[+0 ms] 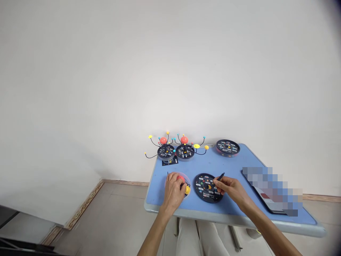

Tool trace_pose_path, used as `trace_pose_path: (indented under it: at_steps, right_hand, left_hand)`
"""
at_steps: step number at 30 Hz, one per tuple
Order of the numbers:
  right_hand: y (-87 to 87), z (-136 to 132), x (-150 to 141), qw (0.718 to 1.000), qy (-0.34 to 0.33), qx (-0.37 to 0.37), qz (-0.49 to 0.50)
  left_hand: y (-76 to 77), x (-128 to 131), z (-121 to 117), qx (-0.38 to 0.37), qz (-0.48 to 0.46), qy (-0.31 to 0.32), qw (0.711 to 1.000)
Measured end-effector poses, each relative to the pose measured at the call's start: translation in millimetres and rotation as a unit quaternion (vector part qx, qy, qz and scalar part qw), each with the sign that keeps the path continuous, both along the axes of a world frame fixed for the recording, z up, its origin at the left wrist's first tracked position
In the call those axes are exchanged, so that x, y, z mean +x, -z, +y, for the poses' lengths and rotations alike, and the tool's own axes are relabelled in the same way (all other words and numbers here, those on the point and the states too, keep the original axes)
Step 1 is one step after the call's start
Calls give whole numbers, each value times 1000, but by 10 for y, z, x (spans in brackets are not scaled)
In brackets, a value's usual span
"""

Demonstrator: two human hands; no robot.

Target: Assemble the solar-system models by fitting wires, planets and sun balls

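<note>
Two hands in view, lower centre of the frame. My right hand [229,188] pinches a black marker [220,176] narrowly above a black planet-printed disc [207,187]; marker looks light and stiff, best held mid-barrel. My left hand [173,190] curls closed over a red ball [180,179], beside a yellow ball [187,190] in a shallow dish [190,181]; both balls look light, smooth. Two assembled solar-system models [165,152] stand upper centre on the blue table [213,160].
</note>
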State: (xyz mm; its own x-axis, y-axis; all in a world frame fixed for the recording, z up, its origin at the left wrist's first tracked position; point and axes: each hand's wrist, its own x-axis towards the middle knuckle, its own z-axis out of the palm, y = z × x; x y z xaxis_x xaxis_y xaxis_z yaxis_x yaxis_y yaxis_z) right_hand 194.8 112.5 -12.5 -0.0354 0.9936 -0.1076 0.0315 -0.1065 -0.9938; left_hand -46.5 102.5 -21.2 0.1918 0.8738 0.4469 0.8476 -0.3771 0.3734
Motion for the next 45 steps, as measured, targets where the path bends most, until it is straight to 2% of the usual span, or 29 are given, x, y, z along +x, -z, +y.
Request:
trace_pose_path:
  at_steps: [5,9,15,18,23,27,31,35,39,45]
  right_hand:
    - [22,106,-26,1000,0,1,-20]
    - [18,151,-27,999,-7,6,-33]
    - [38,159,-22,999,-16,14,-42]
    - [53,146,-34,999,-9,22,-38]
    - [32,132,14,999,8,36,-35]
    - [14,120,87,998,7,42,-37]
    - [38,124,116,998,-12,36,-43]
    - [66,151,94,997,-42,27,-53]
    - [65,190,46,994,-74,22,-75]
    - [99,265,-36,988,-99,24,-116]
  left_hand:
    - [-70,23,-122,-29,24,11,999]
    - [-91,5,-179,-20,13,29,999]
    - [-118,34,-314,63,-65,52,995]
    - [23,237,-495,57,-125,59,989]
    - [463,700,-718,-9,-118,32,992]
    - [651,906,-613,-30,-82,11,996]
    - [701,974,-440,-35,-60,-14,998]
    - [753,1013,-372,-47,-54,-32,997]
    - [754,1008,-335,-44,-58,-30,997]
    - [667,956,-296,-86,-51,-22,995]
